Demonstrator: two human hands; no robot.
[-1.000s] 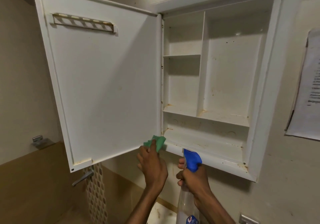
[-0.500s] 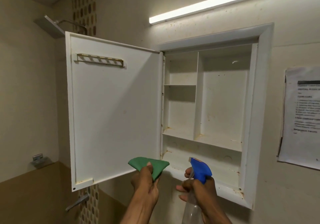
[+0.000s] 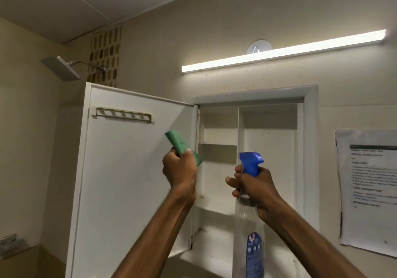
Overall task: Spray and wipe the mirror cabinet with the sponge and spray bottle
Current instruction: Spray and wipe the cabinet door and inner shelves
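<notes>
Head cam: closest, the left hand (image 3: 179, 170) grips a green sponge (image 3: 182, 146), fingers curled round it, held up in front of the open door (image 3: 129, 181). Right hand (image 3: 251, 187) holds the spray bottle (image 3: 250, 224) by its neck, w/ the blue top (image 3: 250, 162) sticking up. Behind them is the white mirror cabinet (image 3: 268, 149), shelves bare. Further up, a long light (image 3: 279, 52) glows on the wall. Paper sheet (image 3: 369, 191) hangs at right; shower head (image 3: 61, 68) far left.
</notes>
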